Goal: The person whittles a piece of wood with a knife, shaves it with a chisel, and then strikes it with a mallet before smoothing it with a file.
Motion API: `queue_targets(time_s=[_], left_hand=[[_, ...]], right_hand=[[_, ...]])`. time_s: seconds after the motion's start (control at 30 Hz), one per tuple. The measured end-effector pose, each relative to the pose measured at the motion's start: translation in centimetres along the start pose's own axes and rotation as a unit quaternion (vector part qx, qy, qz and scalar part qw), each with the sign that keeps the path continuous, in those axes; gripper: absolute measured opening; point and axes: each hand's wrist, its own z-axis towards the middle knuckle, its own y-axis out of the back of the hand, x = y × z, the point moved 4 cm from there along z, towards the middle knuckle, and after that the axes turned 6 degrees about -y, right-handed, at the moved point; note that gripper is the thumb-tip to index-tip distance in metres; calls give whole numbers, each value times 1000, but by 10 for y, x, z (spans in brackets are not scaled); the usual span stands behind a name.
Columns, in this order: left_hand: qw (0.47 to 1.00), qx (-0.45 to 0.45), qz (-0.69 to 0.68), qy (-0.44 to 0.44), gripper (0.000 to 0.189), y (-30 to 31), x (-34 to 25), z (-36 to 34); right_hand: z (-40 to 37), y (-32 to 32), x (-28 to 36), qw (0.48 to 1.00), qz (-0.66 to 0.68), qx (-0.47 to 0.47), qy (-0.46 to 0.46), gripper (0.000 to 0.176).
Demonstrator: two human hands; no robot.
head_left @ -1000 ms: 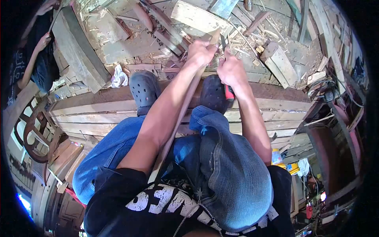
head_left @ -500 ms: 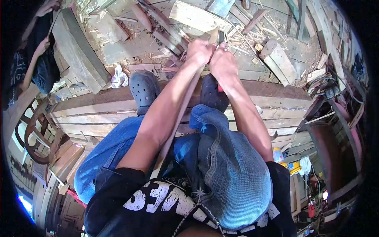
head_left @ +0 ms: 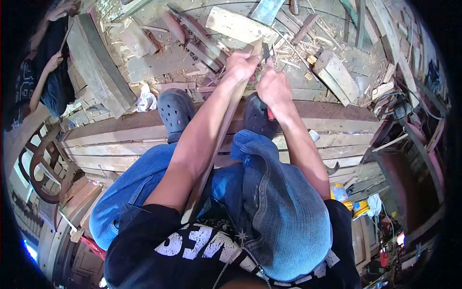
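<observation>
A long, thin wooden strip [head_left: 211,166] runs from my lap up between my shoes to a pale far end. My left hand [head_left: 240,66] is closed round it near that end. In my right hand [head_left: 274,87], just to the right, is a chisel [head_left: 266,51] with a dark flat blade. The red end of its handle shows below my wrist, while my fingers hide the middle. The blade points away from me, beside the strip's far end. My dark clogs [head_left: 175,113] rest on either side of the strip.
Past my hands lie a pale wood block [head_left: 240,25], shavings and several offcuts. A thick beam [head_left: 98,67] stands at left, near another person's hand [head_left: 54,61]. A white crumpled cloth [head_left: 146,99] lies by my left shoe. At right is another block [head_left: 337,77].
My right hand has shifted slightly down and away from my left, so the gap between them is wider. More of the red handle shows. My left hand keeps its hold on the strip.
</observation>
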Motion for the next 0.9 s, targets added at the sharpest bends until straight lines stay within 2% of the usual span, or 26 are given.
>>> queue_targets(time_s=[0.07, 0.2, 0.27, 0.4, 0.47, 0.53, 0.57, 0.6, 0.67, 0.7, 0.8, 0.87, 0.9], left_hand=[[996, -1, -82, 19, 30, -2, 5, 2], [992, 24, -121, 25, 31, -2, 6, 0], [977, -5, -215, 3, 27, -6, 10, 2], [991, 3, -135, 4, 28, -2, 4, -1], [992, 23, -122, 9, 30, -1, -3, -3], [993, 13, -117, 0, 33, 1, 2, -2], [989, 26, -142, 20, 33, 1, 3, -4], [989, 25, -142, 23, 33, 3, 2, -5], [978, 20, -205, 29, 32, 5, 2, -6], [973, 27, -226, 42, 31, 5, 4, -5], [972, 32, -230, 37, 30, 7, 4, -4], [974, 26, -223, 32, 30, 9, 2, -1], [976, 22, -211, 39, 30, 9, 2, -1]], right_hand=[[2, -7, -3, 1000, 30, -5, -5, 55], [22, -10, -3, 999, 43, 2, 10, 55], [33, -7, 0, 999, 30, 11, 7, 51], [46, -5, 3, 997, 37, 58, -21, 46], [28, 14, 5, 998, 37, 41, -26, 43], [26, 15, -5, 998, 41, 6, 47, 42], [37, 0, -24, 996, 47, -56, 41, 46], [32, 2, -24, 997, 47, -52, 41, 46], [9, 13, -24, 992, 125, 6, 8, 50], [3, 15, -21, 990, 133, 5, 34, 51], [7, 10, -13, 988, 146, 42, 23, 51], [15, 11, -7, 991, 120, 46, 19, 50], [25, 3, -9, 997, 62, -5, 50, 49]])
